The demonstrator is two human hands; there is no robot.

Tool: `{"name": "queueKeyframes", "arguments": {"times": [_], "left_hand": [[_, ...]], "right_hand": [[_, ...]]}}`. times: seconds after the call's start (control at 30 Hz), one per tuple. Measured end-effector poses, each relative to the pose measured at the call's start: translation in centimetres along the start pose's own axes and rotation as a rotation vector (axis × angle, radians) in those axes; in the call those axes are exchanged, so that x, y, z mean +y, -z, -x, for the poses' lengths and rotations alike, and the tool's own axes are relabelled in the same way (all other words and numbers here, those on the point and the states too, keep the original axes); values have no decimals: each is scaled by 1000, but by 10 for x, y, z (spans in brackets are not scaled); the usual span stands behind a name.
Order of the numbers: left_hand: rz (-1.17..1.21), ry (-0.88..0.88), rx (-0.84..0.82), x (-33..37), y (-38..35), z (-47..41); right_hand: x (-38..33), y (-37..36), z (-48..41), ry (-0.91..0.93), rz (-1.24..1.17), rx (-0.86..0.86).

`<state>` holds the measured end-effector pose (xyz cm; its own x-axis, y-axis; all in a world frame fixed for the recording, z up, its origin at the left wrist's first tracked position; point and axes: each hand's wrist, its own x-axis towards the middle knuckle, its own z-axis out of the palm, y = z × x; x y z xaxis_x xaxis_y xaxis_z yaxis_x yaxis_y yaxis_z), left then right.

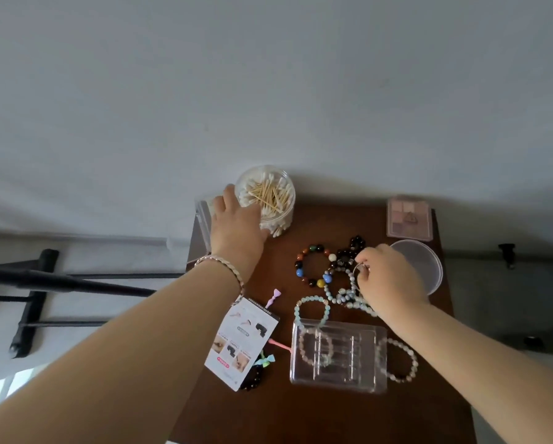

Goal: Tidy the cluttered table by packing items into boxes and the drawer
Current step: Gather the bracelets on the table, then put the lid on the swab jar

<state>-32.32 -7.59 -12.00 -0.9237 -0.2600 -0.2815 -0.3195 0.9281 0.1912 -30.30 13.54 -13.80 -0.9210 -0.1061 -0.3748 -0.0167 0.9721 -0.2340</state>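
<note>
You are in the sorting stage, with both hands busy at once. Your left hand (236, 219) reaches to the far left corner of the counter (300, 418) and its fingers curl round the near side of the open cotton swab jar (268, 197). Your right hand (387, 280) is closed in a pinch on a thin hoop (358, 270), at the edge of the pile of bead bracelets (313, 267) that lies between your two hands. Whether the hoop is already lifted clear of the beads I cannot tell.

The clear box (339, 357) sits just under your right forearm, nearer to you than the pile, with two pale bracelets showing through or beside it. The round lid (419, 264) lies just beyond your right hand and probably belongs to the jar.

Next, I judge, draw the hoop back toward you and drop it into the clear box without snagging the pale beads (342, 294) beside your fingers. Hold the jar upright: it is uncapped and would spill if tipped.
</note>
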Motion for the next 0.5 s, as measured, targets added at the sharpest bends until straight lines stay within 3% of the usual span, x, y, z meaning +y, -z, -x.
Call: {"name": "queueKeyframes", "arguments": {"times": [0.17, 0.37, 0.43, 0.5], "left_hand": [[261, 16, 32, 4, -1, 18], [484, 66, -48, 2, 17, 69], [533, 44, -81, -3, 17, 83], [555, -15, -102, -7, 15, 97]], "right_hand": [[38, -13, 6, -223, 313, -50], [61, -25, 19, -194, 347, -24], [58, -21, 27, -151, 178, 111], [45, -9, 41, -168, -193, 294]]}}
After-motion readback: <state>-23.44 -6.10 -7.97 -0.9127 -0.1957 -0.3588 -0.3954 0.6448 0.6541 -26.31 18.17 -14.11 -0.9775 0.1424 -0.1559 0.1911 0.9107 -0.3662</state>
